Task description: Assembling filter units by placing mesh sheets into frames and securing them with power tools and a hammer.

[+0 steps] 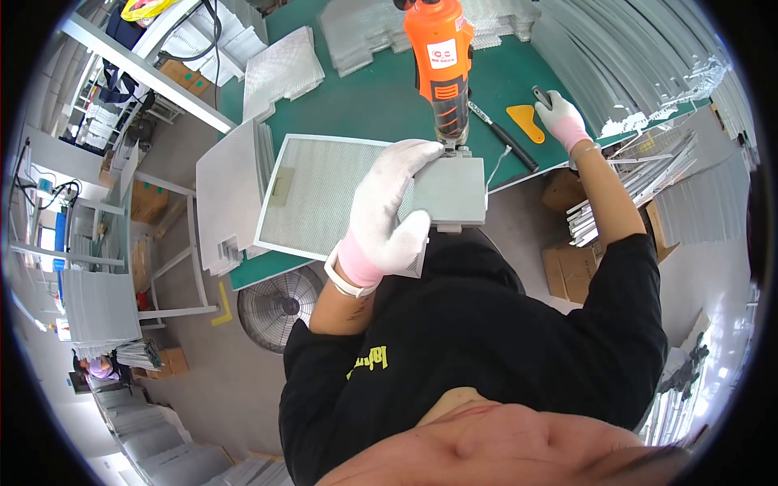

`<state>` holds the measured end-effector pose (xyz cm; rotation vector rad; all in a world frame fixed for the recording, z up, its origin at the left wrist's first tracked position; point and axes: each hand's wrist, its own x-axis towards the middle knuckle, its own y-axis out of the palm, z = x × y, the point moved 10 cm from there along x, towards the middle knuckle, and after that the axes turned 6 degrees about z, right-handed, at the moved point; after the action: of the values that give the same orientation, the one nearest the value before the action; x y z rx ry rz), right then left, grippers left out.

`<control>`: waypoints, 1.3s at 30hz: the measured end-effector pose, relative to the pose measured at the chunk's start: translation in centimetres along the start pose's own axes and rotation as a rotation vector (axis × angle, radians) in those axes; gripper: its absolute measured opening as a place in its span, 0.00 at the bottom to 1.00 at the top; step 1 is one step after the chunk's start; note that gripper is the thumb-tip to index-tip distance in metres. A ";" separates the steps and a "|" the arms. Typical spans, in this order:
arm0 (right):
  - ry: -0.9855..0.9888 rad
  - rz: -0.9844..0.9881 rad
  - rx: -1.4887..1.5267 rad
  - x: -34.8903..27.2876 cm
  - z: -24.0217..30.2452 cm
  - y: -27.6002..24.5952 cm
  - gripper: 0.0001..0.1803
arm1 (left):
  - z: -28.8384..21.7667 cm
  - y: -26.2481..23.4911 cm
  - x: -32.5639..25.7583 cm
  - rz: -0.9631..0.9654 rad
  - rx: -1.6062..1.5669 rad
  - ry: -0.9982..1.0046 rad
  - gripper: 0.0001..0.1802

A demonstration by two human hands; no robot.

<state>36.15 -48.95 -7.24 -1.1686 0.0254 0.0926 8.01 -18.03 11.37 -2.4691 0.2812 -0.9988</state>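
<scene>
A white-framed mesh panel [324,182] lies flat at the table's near edge. My left hand [385,211], in a white and pink glove, grips its right side, with the thumb apart from the fingers. The fingertips reach the grey metal block [455,190] beside the panel. Above that block stands an orange power tool [442,57], its tip down at the block's far edge. Farther right, my gloved right hand [563,121] is closed on a small dark grey tool [542,97]; most of it is hidden by the fingers. A yellow scraper [526,124] and a black-handled hammer [504,138] lie near that hand.
Grey pleated sheets [624,65] are stacked at the far right of the green table [348,113]. More mesh sheets [284,69] and flat panels [227,186] lie on the left. A floor fan [284,304] stands below the left edge; a cardboard box [567,271] sits lower right.
</scene>
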 end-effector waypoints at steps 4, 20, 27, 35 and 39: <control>-0.016 -0.079 -0.367 -0.4 0.7 -0.1 0.29 | -0.6 0.1 0.6 0.014 0.023 0.026 0.33; -0.791 0.468 1.212 -19.8 17.8 -8.7 0.05 | 0.9 -0.1 0.4 -0.024 0.035 0.008 0.28; -1.321 0.040 0.446 -25.1 24.9 -16.1 0.03 | 0.7 0.1 0.2 -0.065 0.035 0.014 0.29; -1.638 0.003 0.180 -26.1 32.5 -14.4 0.08 | 2.2 1.5 -1.1 -0.122 -0.270 -0.087 0.33; -1.649 0.019 0.146 -26.3 32.9 -12.1 0.06 | 3.4 2.0 -2.1 -0.322 -0.507 -0.239 0.39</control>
<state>10.04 -24.97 18.50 -0.6624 -1.3759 1.0169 8.82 -17.85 6.96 -3.1399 0.0601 -0.8115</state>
